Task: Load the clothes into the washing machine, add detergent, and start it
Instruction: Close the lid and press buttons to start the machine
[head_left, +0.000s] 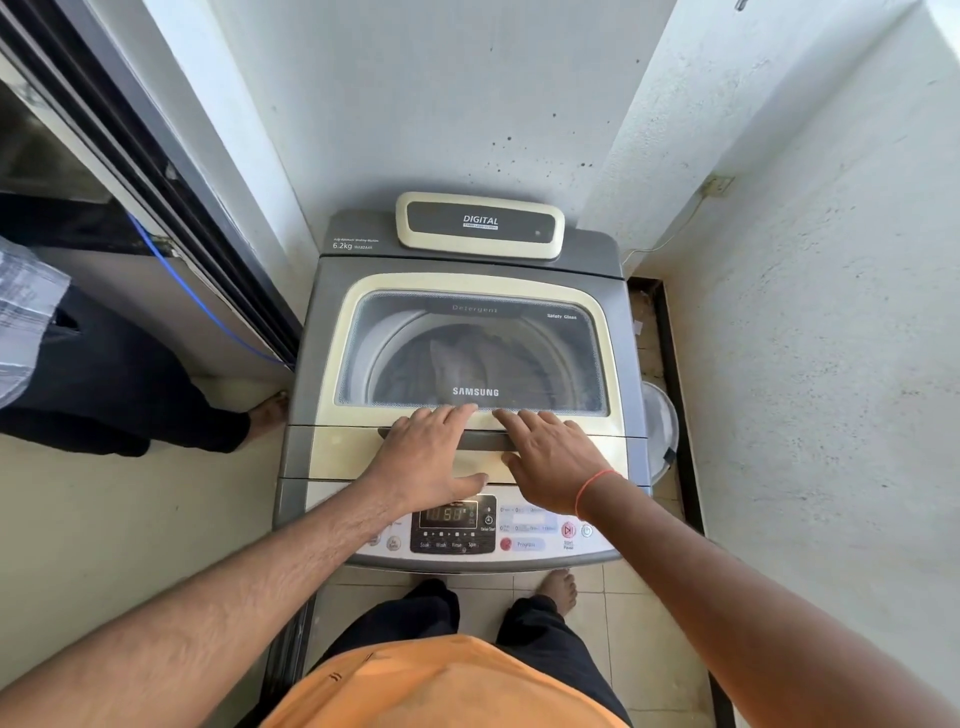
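A grey and cream top-loading washing machine (311, 364) stands in front of me against the wall. Its glass lid (519, 322) lies flat and closed. Through the glass I see clothes (462, 364) in the drum. My left hand (426, 457) and my right hand (550, 462) rest flat on the lid's front edge, side by side, fingers spread, holding nothing. Below them the control panel (530, 535) has a lit digital display (449, 515) showing numbers. No detergent container is in view.
Another person's leg and bare foot (265, 413) stand at the left of the machine, by a sliding door frame (156, 171). A white round tub (662, 431) is wedged between the machine and the right wall. My own feet are on the tiled floor below.
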